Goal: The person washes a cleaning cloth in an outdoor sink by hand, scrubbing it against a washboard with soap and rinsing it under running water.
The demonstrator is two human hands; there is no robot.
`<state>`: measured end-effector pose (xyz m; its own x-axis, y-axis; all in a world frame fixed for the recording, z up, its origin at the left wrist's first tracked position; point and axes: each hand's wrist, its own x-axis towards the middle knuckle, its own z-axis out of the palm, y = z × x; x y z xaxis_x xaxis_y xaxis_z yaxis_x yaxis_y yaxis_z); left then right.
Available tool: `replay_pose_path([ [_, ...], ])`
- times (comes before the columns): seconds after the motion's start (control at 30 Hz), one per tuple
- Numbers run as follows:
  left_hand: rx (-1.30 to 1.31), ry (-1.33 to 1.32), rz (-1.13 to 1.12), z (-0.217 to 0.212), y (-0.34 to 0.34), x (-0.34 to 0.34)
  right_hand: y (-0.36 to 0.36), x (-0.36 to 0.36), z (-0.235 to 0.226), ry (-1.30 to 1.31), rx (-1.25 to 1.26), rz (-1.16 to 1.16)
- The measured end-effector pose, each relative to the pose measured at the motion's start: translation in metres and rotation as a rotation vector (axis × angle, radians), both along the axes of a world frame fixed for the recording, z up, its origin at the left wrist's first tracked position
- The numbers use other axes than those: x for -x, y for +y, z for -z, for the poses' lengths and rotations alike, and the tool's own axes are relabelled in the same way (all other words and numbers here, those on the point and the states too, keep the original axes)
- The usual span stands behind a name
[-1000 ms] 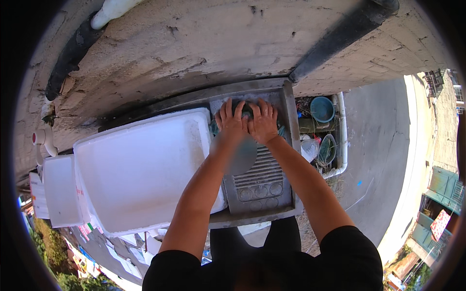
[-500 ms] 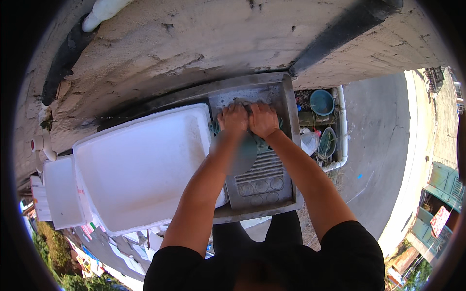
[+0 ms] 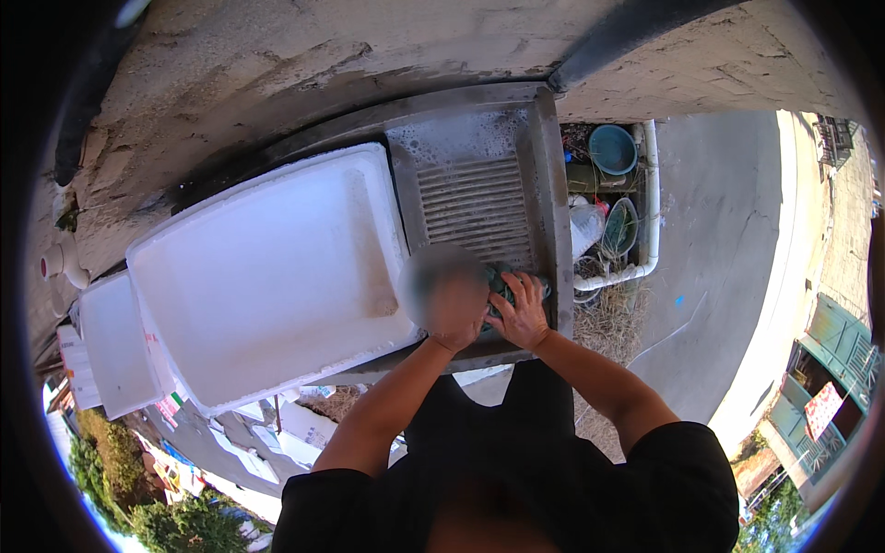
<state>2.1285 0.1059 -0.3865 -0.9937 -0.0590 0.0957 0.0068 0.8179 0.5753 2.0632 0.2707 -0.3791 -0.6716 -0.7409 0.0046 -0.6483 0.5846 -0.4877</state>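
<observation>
Scrubbing step, as I read it: both hands are at the near end of the ribbed stone washboard (image 3: 475,207), pressing a dark green cloth (image 3: 505,281) down onto it. Right hand (image 3: 524,311) lies flat on top of the cloth with its fingers spread, pressing rather than pinching. Left hand (image 3: 452,309) is just beside it, mostly behind a blurred patch, so I cannot tell whether it is clamped on the fabric or only resting there. Cloth is a small bunched wad; only a sliver shows between and under the hands, looks wet, colour dark green to teal. Suds (image 3: 456,138) sit at the far end of the board near the wall (image 3: 304,55). Next move probably calls for a firm push away along the ribs, both palms keeping the wad bunched so it doesn't slide off the right edge. The white plastic tub (image 3: 267,267) to the left touches the board's rim and holds nothing I can see.
</observation>
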Motion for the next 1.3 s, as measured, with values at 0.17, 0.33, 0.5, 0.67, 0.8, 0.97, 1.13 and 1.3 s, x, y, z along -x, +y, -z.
replay_pose_path([
  [0.17, 0.121, -0.079, -0.051, 0.037, -0.011, 0.028, -0.027, 0.041, 0.014, -0.033, -0.046, -0.035],
  [0.33, 0.159, -0.229, -0.032, 0.021, -0.017, 0.056, -0.04, 0.054, 0.022, -0.109, -0.051, 0.059],
  [0.5, -0.112, -0.245, -0.174, -0.008, -0.03, 0.09, -0.059, 0.092, -0.004, -0.327, -0.149, 0.141],
  [0.67, -0.416, -0.542, -0.464, -0.049, -0.068, 0.118, -0.064, 0.133, -0.048, -0.472, -0.046, 0.138],
  [0.8, 0.142, -0.18, -0.251, -0.017, -0.017, 0.061, -0.039, 0.058, -0.004, -0.11, 0.048, 0.166],
  [0.97, 0.037, -0.322, -0.126, 0.024, -0.013, 0.049, -0.042, 0.05, 0.021, -0.13, -0.01, 0.098],
  [1.13, 0.431, 0.095, -0.32, 0.014, -0.062, 0.16, -0.11, 0.154, 0.029, 0.185, 0.076, 0.187],
  [1.3, -0.078, -0.082, -0.225, 0.009, -0.049, 0.103, -0.067, 0.098, 0.012, -0.107, 0.291, 0.093],
])
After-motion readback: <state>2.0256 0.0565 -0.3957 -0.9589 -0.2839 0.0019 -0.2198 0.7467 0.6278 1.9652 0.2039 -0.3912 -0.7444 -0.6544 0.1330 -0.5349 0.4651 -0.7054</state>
